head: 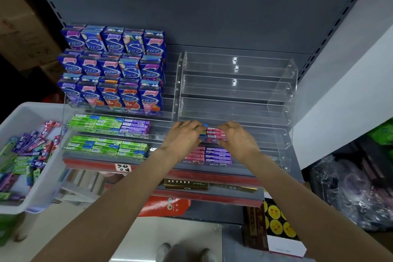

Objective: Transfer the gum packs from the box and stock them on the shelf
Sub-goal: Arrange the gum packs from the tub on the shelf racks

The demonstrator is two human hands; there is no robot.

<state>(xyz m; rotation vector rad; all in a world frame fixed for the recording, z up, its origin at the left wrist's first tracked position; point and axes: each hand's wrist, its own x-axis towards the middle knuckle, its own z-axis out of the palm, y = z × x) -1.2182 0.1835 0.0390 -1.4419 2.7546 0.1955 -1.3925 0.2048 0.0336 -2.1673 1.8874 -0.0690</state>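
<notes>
My left hand [184,137] and my right hand [238,139] both rest on a small stack of pink gum packs [213,134] in the second-lowest tier of the right clear acrylic rack [282,95]. Fingers from each side close on the ends of the stack. Below them, pink and purple packs [214,155] fill the bottom tier. The white box [45,178] at the left holds loose green, purple and red gum packs [25,153]. The left rack holds green and purple stick packs [110,125] low down and tall blue packs [112,66] above.
The upper tiers of the right rack hold nothing. A red price strip [161,169] runs along the shelf edge. Lower shelves hold boxed goods [186,184]. Plastic-wrapped items [353,187] lie on the floor at right, cardboard cartons [23,34] at the left.
</notes>
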